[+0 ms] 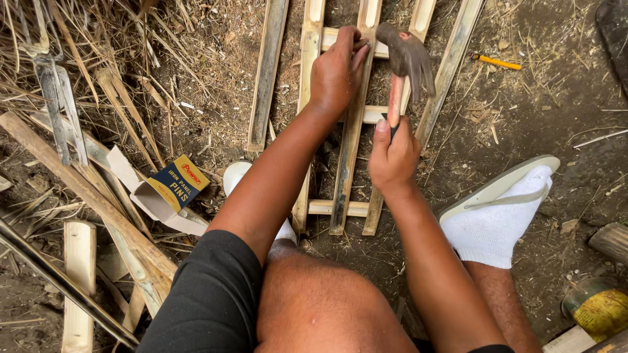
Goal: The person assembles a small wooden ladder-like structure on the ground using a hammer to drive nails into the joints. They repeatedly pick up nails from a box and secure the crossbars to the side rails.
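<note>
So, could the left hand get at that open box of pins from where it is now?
Probably yes. The left hand is pressed on the bamboo frame, pinching something small, so it must let go first. The pin box lies open on the ground beside the left arm, with nothing between.

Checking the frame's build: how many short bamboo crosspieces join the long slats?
3 short bamboo crosspieces: top under the left hand, middle behind the hammer handle, bottom. Arms may hide more.

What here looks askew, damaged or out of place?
The pin box lies tipped on its side with its end flap open on the dirt. A yellow pencil lies loose beyond the slat frame. Nothing looks broken.
</note>
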